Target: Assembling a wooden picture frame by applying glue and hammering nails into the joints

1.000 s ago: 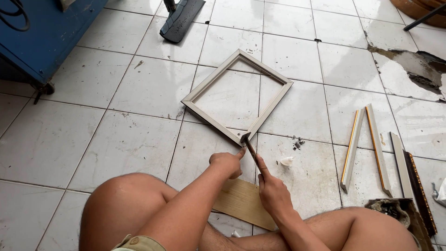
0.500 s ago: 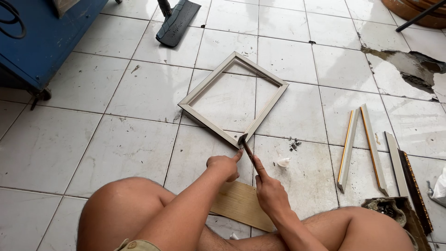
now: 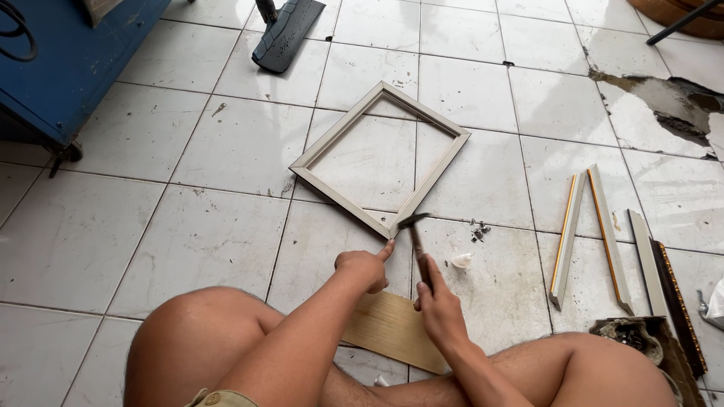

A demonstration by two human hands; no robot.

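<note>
A pale square wooden frame lies flat on the white tiled floor in front of me. My right hand grips the handle of a small hammer, whose dark head rests over the frame's near corner. My left hand is a loose fist just left of that corner, index finger stretched toward it. I cannot tell whether it pinches a nail. A flat tan board lies between my bare knees, under my wrists.
Two loose moulding strips with gold edges lie to the right, more strips beside them. Small dark nails and a white scrap sit near the hammer. A blue cabinet stands far left, a black tool up top.
The hammer head has stayed at the frame's near corner with only slight movement. Both hands keep their places; the view has drifted a little.
</note>
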